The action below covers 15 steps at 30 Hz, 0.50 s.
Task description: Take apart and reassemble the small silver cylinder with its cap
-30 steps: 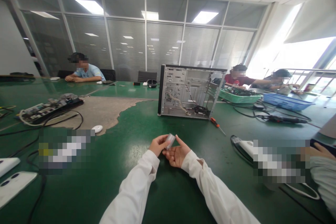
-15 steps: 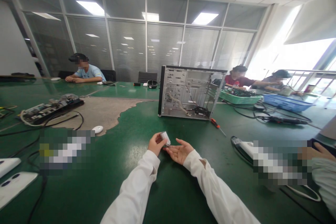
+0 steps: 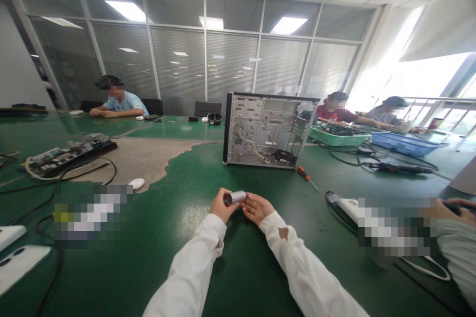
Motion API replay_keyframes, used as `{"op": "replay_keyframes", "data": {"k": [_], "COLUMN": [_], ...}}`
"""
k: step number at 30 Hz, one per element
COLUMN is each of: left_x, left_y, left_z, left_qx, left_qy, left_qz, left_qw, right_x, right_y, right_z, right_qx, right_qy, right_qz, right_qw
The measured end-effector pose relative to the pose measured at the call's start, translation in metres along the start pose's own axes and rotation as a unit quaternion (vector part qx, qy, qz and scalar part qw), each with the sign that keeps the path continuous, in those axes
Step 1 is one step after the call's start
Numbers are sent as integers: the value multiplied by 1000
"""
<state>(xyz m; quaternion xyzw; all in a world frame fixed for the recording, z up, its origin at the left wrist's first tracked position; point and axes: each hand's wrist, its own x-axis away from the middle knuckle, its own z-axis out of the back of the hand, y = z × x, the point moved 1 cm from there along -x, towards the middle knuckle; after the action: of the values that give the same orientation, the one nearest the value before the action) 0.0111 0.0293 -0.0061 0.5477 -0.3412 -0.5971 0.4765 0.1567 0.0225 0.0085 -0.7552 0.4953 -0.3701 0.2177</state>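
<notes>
A small silvery cylinder (image 3: pixel 237 197) lies nearly level between my two hands, above the green table (image 3: pixel 193 262). My left hand (image 3: pixel 222 205) has its fingers closed round the cylinder's left end. At the right end, the fingertips of my right hand (image 3: pixel 256 207) are on the cylinder, the fingers bent and close together. Beyond my hands stands an open computer case (image 3: pixel 266 131), upright, with loose wires inside. A screwdriver (image 3: pixel 305 174) with a red and black handle lies by the case's lower right corner.
Power strips (image 3: pixel 100 214) lie left and right, with black cables. Circuit parts (image 3: pixel 70 155) are at the far left. Green (image 3: pixel 340 137) and blue (image 3: pixel 405 144) baskets stand back right. Several people sit around; one person's hand (image 3: pixel 451 213) is at the right edge.
The cylinder has turned from steeply tilted to nearly level. My right hand's fingers have curled in and risen to its right end. The person's hand at the right edge has shifted.
</notes>
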Motion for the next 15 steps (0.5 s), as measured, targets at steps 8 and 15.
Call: {"op": "replay_keyframes", "data": {"k": [8,15], "left_x": [8,14], "left_y": [23,32], "left_z": [1,-4], "left_qx": [-79,-151], "left_qy": [-23,-99], "left_qz": [-97,-194], "left_qw": [992,964], "right_x": [-10,-8], "right_y": [13,13], "right_z": [2,3], "right_qx": [2,15], "right_qy": [-9,17], "right_qz": [100,134], "right_qw": [995,991]}}
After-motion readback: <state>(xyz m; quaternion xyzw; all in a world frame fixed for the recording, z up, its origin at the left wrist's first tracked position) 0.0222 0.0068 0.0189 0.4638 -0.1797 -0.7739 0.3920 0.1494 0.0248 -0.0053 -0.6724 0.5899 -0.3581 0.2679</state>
